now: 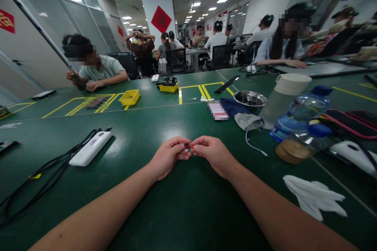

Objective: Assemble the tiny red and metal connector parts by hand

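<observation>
My left hand [169, 157] pinches a tiny red, black and white piece [186, 148], which looks like plastic but is too small to name surely. Beside it, the thumb and fingers of my right hand [213, 153] are closed on a small orange piece [192, 146]. The fingertips of both hands nearly meet, and the two pieces are close together; I cannot tell whether they touch. Both hands are above the green table [188, 200], in front of my body. Fingers partly cover each piece.
A white power bank [91, 149] and black cable lie left. To the right are a metal bowl [250, 99], a drawstring pouch [246, 119], a tumbler [284, 100], bottles [304, 110] and a crumpled tissue [313, 196]. Yellow trays [129, 97] stand farther back. People sit beyond.
</observation>
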Tool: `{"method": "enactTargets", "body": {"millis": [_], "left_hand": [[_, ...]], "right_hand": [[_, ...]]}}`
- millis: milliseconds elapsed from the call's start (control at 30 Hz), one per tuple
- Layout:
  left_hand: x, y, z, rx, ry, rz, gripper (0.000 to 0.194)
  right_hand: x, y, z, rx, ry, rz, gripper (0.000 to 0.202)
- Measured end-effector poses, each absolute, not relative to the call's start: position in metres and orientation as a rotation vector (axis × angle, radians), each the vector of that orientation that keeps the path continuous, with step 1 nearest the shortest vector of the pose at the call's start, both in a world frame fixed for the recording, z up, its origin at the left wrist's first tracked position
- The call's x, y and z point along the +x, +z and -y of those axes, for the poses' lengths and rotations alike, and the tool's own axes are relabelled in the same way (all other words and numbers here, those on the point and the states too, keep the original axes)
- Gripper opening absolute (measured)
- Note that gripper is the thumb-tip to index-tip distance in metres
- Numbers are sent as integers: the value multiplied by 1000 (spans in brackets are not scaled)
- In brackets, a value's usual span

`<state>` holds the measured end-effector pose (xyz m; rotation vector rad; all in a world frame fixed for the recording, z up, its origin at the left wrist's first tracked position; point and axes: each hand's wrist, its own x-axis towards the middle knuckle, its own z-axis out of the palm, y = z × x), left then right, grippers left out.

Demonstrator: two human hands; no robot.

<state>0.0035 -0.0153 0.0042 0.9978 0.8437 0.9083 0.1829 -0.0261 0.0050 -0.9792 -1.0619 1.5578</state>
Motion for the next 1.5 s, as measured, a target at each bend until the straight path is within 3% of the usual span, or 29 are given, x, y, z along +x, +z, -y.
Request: {"method": "enactTargets", "body": {"millis": [267,867,1200,1500], "left_hand": [[3,2,17,1084,885,-842,27],[5,3,16,1018,928,-884,13],[5,3,16,1048,920,-839,31],[5,2,14,1014,935,-855,12]], "right_hand": [[183,1,25,-998,1523,1131,13],[184,6,24,-973,1625,1007,17],[183,5,26,-1030,1527,1114,12],[184,3,25,-1037,1461,1139,12]]}}
